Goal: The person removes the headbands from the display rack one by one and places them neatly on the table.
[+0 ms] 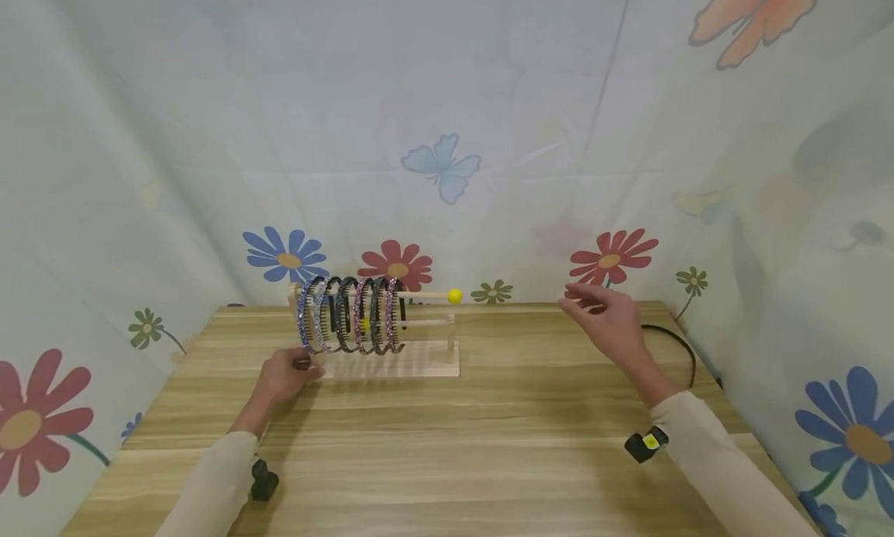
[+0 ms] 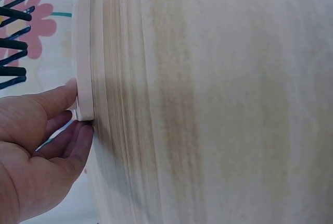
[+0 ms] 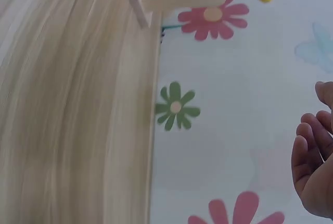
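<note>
A wooden headband rack (image 1: 419, 366) stands toward the back of the table, left of centre. Several toothed headbands (image 1: 359, 316), some glittery in blue, silver and pink, hang side by side on its rods. One rod ends in a yellow ball (image 1: 455, 296). My left hand (image 1: 285, 375) grips the left end of the rack's base; in the left wrist view the thumb lies against the base board (image 2: 84, 47), fingers at its end. My right hand (image 1: 609, 327) is raised over the right side of the table, fingers loosely bent, holding nothing.
A plain black headband-like band (image 1: 680, 343) lies by the right edge of the wood-grain table (image 1: 517, 444). Flower-printed cloth (image 1: 517, 219) hangs behind the table and along both sides.
</note>
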